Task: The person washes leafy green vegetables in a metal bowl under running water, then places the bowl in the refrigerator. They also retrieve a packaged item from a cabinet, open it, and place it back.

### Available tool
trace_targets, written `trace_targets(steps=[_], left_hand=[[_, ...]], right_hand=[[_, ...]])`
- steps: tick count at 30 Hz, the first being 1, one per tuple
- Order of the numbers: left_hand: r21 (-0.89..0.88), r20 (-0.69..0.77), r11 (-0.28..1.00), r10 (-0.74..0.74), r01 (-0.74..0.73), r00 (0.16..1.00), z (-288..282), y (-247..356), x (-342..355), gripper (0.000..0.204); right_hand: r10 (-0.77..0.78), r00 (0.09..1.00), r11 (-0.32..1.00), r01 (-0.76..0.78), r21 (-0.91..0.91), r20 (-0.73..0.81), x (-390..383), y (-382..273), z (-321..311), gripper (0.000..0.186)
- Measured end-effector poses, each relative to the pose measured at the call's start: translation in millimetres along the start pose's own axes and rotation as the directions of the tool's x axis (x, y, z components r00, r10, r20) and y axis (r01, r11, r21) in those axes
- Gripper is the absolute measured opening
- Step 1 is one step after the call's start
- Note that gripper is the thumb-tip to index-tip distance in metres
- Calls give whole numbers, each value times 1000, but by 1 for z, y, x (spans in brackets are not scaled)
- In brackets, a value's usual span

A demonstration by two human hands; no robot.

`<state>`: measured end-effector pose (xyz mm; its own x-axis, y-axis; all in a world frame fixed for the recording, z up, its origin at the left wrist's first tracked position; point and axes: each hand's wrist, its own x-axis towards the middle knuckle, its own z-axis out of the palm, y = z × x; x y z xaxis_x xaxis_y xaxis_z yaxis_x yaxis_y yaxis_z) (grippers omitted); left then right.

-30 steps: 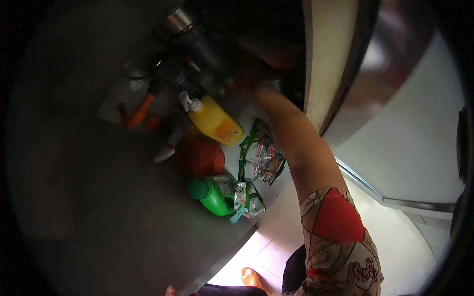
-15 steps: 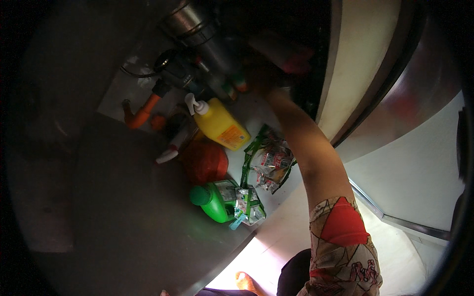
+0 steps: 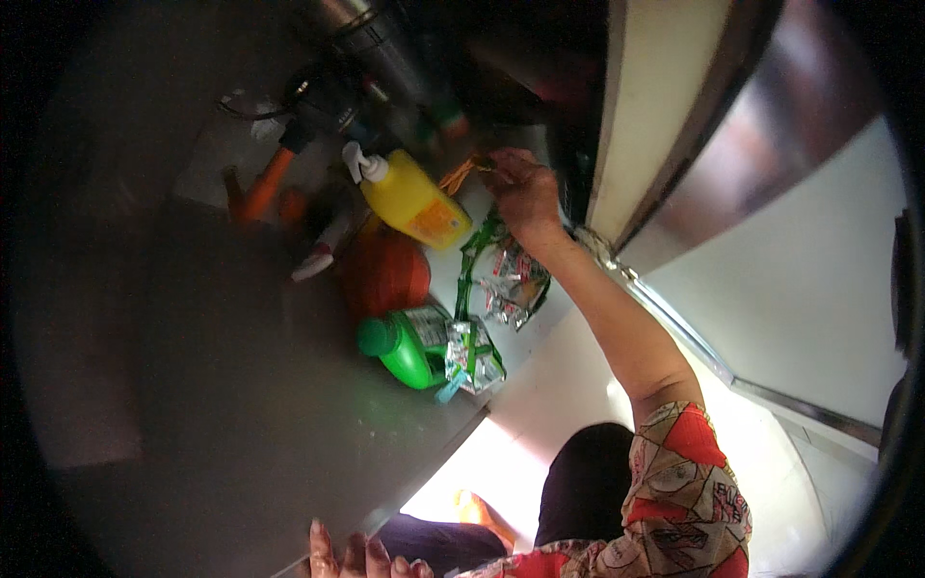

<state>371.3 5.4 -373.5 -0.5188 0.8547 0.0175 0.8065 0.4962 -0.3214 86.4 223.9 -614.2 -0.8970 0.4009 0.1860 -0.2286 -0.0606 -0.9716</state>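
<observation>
Fingers of your right hand (image 3: 520,193) are bunched together, pinching a thin orange strand (image 3: 461,175) above the far part of the tabletop (image 3: 193,414). Just beside that hand sit a yellow pump bottle (image 3: 412,197) and a green strip of sachets (image 3: 503,279). Nearer the tabletop's front edge lies a green bottle (image 3: 400,347). Your left hand (image 3: 361,559) rests at that edge, fingers spread and holding nothing.
</observation>
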Motion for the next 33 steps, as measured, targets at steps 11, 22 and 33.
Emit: trace_targets(steps=[11,22,33], left_hand=[[-15,-61,995,-98,97,993,15,8,11,37],[-972,209,-228,-716,61,666,69,17,75,50],[-880,263,-473,-564,-44,783,99,11,85,26]], right_hand=[[435,858,716,-514,472,274,-107,-120,-84,21],[351,788,335,-610,718,506,-174,-161,-97,20],[439,545,84,-816,572,714,-195,-163,-108,30]])
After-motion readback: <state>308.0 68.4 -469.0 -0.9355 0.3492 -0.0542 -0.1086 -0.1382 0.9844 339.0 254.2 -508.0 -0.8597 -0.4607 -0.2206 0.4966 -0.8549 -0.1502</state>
